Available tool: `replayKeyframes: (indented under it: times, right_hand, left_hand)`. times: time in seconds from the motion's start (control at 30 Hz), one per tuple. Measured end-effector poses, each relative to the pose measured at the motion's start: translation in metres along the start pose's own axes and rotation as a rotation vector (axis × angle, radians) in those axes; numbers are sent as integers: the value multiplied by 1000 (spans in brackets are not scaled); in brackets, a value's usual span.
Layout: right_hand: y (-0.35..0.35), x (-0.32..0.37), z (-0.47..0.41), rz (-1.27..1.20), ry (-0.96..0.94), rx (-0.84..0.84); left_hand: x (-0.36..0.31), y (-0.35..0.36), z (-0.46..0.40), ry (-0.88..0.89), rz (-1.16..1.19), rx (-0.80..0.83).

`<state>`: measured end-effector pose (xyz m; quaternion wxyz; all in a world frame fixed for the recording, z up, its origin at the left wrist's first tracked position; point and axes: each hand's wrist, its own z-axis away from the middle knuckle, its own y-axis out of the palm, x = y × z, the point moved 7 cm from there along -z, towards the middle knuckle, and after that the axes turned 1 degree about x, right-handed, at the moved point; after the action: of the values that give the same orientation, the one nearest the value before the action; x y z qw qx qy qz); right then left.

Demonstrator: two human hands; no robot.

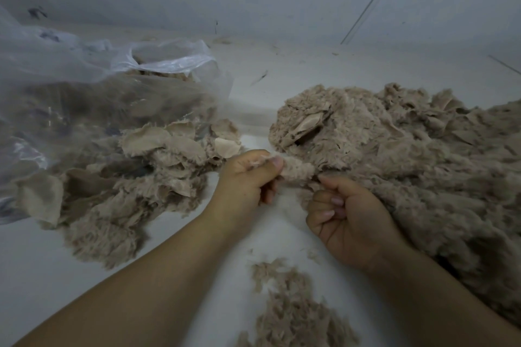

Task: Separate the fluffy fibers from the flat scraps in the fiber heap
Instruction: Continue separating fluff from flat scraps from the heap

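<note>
while both hands pinch it, a fluffy beige tuft (297,170), left grip (248,175) and right grip (346,214) curled tight

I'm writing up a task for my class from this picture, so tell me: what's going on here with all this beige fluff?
A person is sorting beige fluffy fabric fibers on a white surface. The left hand pinches a small fluffy tuft, while the right hand grips the edge of the large fluffy heap. A smaller pile with flat beige scraps lies to the left, beside a clear plastic bag.
</note>
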<state>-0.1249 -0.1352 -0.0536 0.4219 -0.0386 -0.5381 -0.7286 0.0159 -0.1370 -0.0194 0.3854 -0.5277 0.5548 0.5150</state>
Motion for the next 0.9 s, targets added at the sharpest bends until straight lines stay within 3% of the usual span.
replayKeyframes:
  times: [0.2, 0.37, 0.57, 0.8, 0.9]
  right_hand:
    - [4, -2, 4, 90, 6, 42]
    - [10, -1, 6, 243, -75, 117]
    - [16, -1, 11, 273, -74, 160]
    - [8, -3, 7, 202, -40, 93]
    - [8, -2, 6, 177, -50, 64]
  left_hand:
    - [-2, 11, 4, 45, -151, 85]
    - [2, 10, 4, 2, -115, 62]
    - [7, 22, 7, -104, -120, 300]
    - [6, 14, 3, -108, 54, 160]
    - [1, 8, 3, -4, -22, 56]
